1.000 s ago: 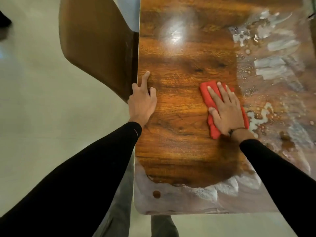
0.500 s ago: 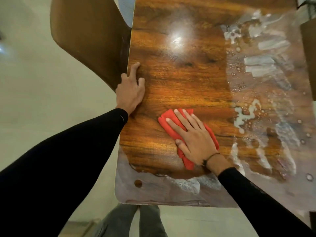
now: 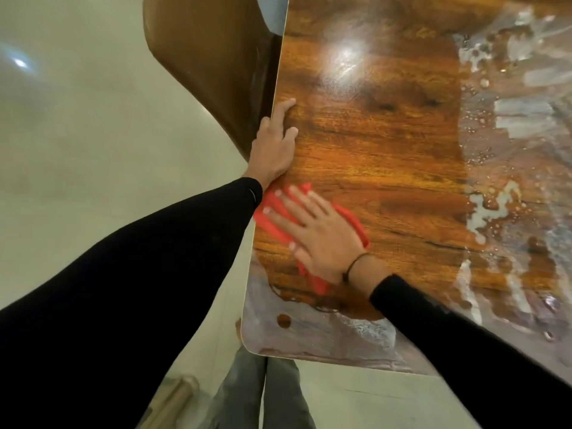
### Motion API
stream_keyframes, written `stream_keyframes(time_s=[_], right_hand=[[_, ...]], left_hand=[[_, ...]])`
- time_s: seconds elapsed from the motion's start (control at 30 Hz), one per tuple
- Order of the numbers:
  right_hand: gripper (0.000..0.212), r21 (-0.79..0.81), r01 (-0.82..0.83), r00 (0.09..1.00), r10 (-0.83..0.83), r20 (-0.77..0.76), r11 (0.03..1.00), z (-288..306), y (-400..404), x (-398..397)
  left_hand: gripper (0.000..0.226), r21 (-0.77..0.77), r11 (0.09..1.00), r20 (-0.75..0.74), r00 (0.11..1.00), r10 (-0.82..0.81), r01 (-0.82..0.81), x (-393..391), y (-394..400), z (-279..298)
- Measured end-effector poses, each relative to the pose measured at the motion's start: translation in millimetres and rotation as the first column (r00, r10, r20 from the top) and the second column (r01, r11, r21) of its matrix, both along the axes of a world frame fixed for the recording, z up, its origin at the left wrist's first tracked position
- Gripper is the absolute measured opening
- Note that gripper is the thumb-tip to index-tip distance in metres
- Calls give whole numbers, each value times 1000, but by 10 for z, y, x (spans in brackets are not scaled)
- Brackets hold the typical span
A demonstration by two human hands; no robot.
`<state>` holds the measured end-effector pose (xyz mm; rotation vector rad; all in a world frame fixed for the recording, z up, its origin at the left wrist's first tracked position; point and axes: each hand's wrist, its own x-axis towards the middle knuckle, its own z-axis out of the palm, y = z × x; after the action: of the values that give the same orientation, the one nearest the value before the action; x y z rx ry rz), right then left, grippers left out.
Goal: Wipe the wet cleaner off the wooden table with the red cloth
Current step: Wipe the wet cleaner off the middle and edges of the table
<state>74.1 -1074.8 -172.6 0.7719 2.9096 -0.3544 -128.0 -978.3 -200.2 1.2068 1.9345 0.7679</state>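
The wooden table [image 3: 387,156] fills the right of the view. Its middle is glossy and dry. White wet cleaner [image 3: 507,125] streaks its right side, and a foamy band [image 3: 365,332] lies along the near edge. My right hand [image 3: 322,236] presses flat, fingers straight and spread, on the red cloth [image 3: 272,212] at the table's left edge. My left hand [image 3: 275,144] rests on that same left edge just beyond the cloth, its fingers extended on the wood.
A brown chair back [image 3: 210,57] stands against the table's left side, just beyond my left hand. Pale floor [image 3: 77,150] spreads to the left. My legs [image 3: 263,397] show below the table's near corner.
My right hand has slid the red cloth leftward and nearer, from the table's middle to its left edge beside my left wrist. My left hand has stayed on the edge.
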Motion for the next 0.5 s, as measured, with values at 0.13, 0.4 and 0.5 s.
stream_keyframes(time_s=[0.13,0.4,0.5], right_hand=[[72,-43,-287,958,288,13,957,-45,-736,215],[82,-17,-39,998,40,57,999,-21,-216,202],[80,-38,-36,999,37,25,999,-68,-691,30]], left_hand=[[48,29,1000,-72,997,11,-9,58,11,10],[51,75,997,-197,980,36,-21,38,37,-30],[53,50,999,-248,968,32,-20,81,14,-6]])
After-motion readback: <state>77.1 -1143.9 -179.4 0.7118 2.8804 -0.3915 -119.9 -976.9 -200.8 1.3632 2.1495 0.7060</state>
